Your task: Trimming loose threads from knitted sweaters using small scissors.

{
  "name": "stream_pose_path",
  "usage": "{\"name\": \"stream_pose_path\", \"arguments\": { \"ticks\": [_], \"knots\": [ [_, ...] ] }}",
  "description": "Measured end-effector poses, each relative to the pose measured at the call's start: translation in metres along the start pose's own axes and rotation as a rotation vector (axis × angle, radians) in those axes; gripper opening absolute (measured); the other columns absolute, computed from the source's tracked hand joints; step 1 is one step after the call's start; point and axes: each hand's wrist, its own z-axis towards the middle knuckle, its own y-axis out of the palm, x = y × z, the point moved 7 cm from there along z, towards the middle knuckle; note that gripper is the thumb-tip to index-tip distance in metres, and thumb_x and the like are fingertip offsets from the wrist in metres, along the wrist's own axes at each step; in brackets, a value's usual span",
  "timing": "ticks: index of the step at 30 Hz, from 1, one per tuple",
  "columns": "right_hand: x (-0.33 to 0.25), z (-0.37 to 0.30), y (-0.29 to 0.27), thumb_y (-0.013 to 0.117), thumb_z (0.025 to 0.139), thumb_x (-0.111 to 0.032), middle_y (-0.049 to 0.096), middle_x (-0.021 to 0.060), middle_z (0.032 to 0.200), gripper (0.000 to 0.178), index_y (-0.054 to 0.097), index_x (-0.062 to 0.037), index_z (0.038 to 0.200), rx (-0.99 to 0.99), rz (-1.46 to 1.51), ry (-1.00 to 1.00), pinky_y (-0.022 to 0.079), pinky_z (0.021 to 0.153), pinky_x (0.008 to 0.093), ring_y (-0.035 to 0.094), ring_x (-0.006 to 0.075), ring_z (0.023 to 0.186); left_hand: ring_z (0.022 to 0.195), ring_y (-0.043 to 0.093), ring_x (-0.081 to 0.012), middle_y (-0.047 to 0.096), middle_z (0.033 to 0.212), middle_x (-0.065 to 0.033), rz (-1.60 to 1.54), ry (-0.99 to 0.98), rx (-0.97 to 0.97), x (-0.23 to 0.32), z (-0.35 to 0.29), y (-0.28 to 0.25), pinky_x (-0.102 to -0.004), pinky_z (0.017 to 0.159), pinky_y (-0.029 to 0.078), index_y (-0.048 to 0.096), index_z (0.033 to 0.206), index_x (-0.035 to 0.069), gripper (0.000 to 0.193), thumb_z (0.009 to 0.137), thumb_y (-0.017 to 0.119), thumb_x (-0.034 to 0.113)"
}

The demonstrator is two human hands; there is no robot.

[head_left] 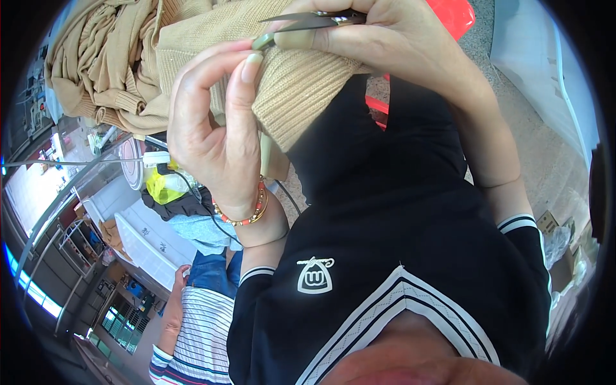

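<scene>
A beige ribbed knitted garment (308,96) lies over my lap, its ribbed edge under both hands. My right hand (398,32) is closed round small dark-bladed thread snips (314,22), whose pointed blades reach left above the knit. Its thumb, with a tan covering, presses near the fabric. My left hand (215,122) is closed in a pinch at the garment, thumb and forefinger close to the right thumb. Between the fingertips is a small glossy green piece (263,42); I cannot make out what it is. A beaded bracelet (244,221) circles my left wrist.
A heap of beige knitwear (102,64) is piled at the far left. Below it are a white plug block (156,159) with dark cables and a yellow bag (163,186). Another person in a striped shirt (202,327) is at the lower left. A red plastic thing (454,16) is at the far right.
</scene>
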Motion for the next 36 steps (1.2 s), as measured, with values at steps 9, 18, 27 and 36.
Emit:
{"name": "stream_pose_path", "arguments": {
  "ticks": [9,18,27,36],
  "knots": [
    [-0.04,-0.015,-0.021,0.076,0.086,-0.011,0.067,0.0083,0.097,0.029,0.065,0.0005,0.111,0.184,-0.217,0.015,0.05,0.076,0.0263,0.063,0.0138,0.088,0.087,0.066,-0.0158,0.072,0.096,-0.011,-0.049,-0.033,-0.003,-0.006,0.003,0.001,-0.0251,0.078,0.052,0.069,0.092,-0.002,0.004,0.088,0.071,-0.001],
    [-0.052,-0.016,-0.013,0.073,0.087,-0.02,0.059,0.008,0.087,0.027,0.068,-0.0086,0.111,0.025,-0.672,0.001,0.048,0.064,0.0332,0.061,0.0256,0.077,0.089,0.066,-0.0155,0.072,0.097,-0.0113,-0.027,-0.022,-0.005,-0.004,0.002,0.001,-0.025,0.078,0.052,0.069,0.092,-0.002,0.004,0.088,0.071,-0.001],
    [-0.061,-0.015,-0.006,0.071,0.085,-0.019,0.053,0.0042,0.082,0.024,0.067,-0.0121,0.107,0.05,-0.887,-0.037,0.048,0.057,0.0336,0.061,0.0227,0.073,0.089,0.066,-0.0164,0.072,0.097,-0.0115,-0.028,0.026,-0.011,-0.003,0.003,0.002,-0.0258,0.078,0.052,0.069,0.092,-0.001,0.004,0.088,0.071,0.0],
    [-0.065,-0.015,-0.001,0.063,0.081,-0.014,0.048,0.0031,0.078,0.008,0.06,-0.0076,0.081,0.037,-1.012,-0.102,0.047,0.054,0.0328,0.058,0.0189,0.07,0.092,0.066,-0.0184,0.07,0.102,-0.0178,0.129,0.179,-0.068,0.008,0.0,0.005,-0.0289,0.085,0.052,0.067,0.098,-0.008,0.008,0.093,0.065,-0.002]
  ]
}}
